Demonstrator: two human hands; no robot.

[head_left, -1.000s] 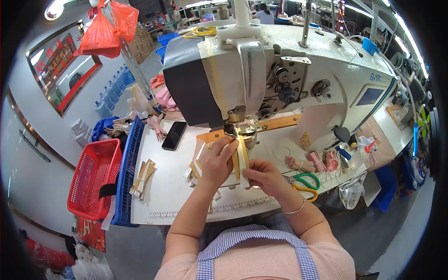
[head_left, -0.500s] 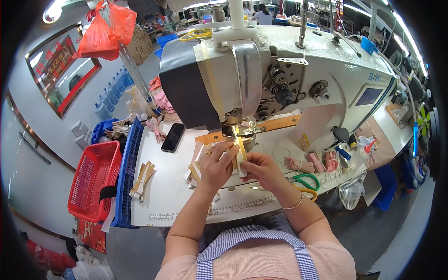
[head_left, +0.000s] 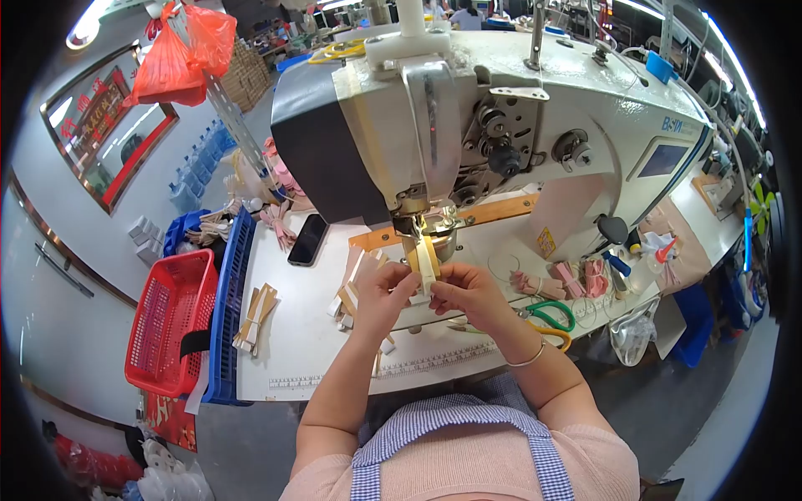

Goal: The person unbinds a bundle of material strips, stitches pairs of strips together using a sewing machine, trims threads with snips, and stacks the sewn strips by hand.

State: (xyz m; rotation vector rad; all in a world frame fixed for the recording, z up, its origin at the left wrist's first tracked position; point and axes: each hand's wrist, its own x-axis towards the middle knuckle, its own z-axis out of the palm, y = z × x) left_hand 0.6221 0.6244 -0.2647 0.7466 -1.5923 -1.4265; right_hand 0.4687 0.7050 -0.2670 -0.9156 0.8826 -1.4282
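A narrow white-and-tan strip (head_left: 425,263) runs from beneath the needle area of a sewing machine (head_left: 510,92) down toward me. On its left edge, my left hand (head_left: 384,294) pinches the strip between thumb and fingers. My right hand (head_left: 472,295) grips its lower right edge, thumb on top. Both hands are just in front of the presser foot (head_left: 430,221). More tan and white strips (head_left: 349,292) lie on the table beside my left hand. The strip's far end is hidden under the machine head.
A bundle of strips (head_left: 256,319) and a phone (head_left: 308,240) lie on the left. A red basket (head_left: 171,321) stands beside a blue crate (head_left: 225,334). Green-and-orange-handled scissors (head_left: 551,317) and pink bundles (head_left: 566,280) are at the right. A ruler scale (head_left: 401,367) runs along the front.
My left hand has slid down the strip toward me, its fingers now more curled. My right hand stays at the strip's lower end. The whole view has shifted slightly.
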